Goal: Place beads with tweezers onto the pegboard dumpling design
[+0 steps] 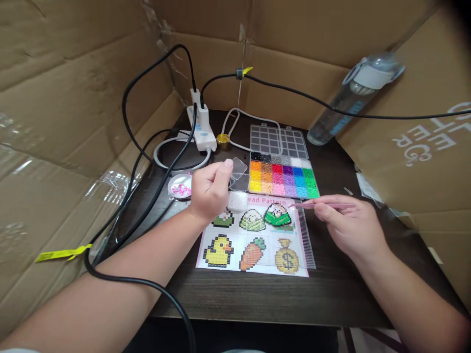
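Observation:
My left hand point(211, 189) is closed like a fist, thumb uppermost, over the left edge of the pattern sheet; what its fingers grip is hidden. Against its right side are a small clear box of white beads point(237, 201) and clear plastic lids point(239, 167). My right hand point(349, 223) pinches pink tweezers point(326, 205), their tips pointing left. Those tips are at the right edge of a rice-ball bead design point(277, 215) in white, black and green. Beneath lies the printed bead pattern sheet point(270, 255), showing a duck, a carrot and a money bag, with a clear pegboard point(307, 240) along its right side.
An open bead case point(283, 179) with many colours stands behind the sheet. A round dish of pink beads point(180, 186) is left, a gold cup point(222, 141) and power strip point(204, 135) behind. Black cables point(138, 282) cross my left arm; a water bottle point(349, 105) leans right. Cardboard walls surround the table.

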Demonstrator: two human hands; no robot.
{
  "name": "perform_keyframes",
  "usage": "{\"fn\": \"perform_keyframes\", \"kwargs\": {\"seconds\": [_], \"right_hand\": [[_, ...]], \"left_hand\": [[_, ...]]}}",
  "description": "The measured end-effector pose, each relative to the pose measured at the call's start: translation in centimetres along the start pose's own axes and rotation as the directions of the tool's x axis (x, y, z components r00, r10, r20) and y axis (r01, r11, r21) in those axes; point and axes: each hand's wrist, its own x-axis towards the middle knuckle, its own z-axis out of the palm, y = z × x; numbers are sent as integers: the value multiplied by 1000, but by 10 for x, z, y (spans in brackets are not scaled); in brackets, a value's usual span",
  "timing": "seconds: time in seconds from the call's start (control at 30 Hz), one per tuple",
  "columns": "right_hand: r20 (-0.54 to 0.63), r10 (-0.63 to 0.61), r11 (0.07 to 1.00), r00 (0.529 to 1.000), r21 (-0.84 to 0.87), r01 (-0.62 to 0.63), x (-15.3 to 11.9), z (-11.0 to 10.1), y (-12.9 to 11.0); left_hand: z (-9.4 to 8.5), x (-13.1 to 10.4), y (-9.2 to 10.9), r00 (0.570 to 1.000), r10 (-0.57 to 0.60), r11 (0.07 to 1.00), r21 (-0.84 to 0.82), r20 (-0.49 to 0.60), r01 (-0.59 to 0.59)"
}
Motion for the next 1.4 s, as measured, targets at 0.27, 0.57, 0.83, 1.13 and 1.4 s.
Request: {"fn": "perform_keyframes", "kwargs": {"seconds": [0.27, 0.57, 0.83, 1.13, 1.4], "right_hand": [[103, 75, 997, 992, -34, -72, 0, 5, 17], [109, 61, 997, 992, -50, -55, 2, 11, 6], [134, 38, 999, 990, -38, -33, 1, 13, 6], [133, 22, 998, 991, -69, -13, 3, 15, 5], [136, 20, 999, 991, -53, -13, 2, 14, 6]], "left_hand": [[0, 0, 1, 1000, -19, 1000, -5, -3, 19], [3, -1, 2, 1000, -29, 999, -35, 2, 29], [3, -1, 3, 1000, -13, 999, -36, -6, 13], [4, -2, 4, 1000, -18, 1000, 8, -1, 18], [4, -2, 2, 1000, -17, 1000, -16, 6, 17]]}}
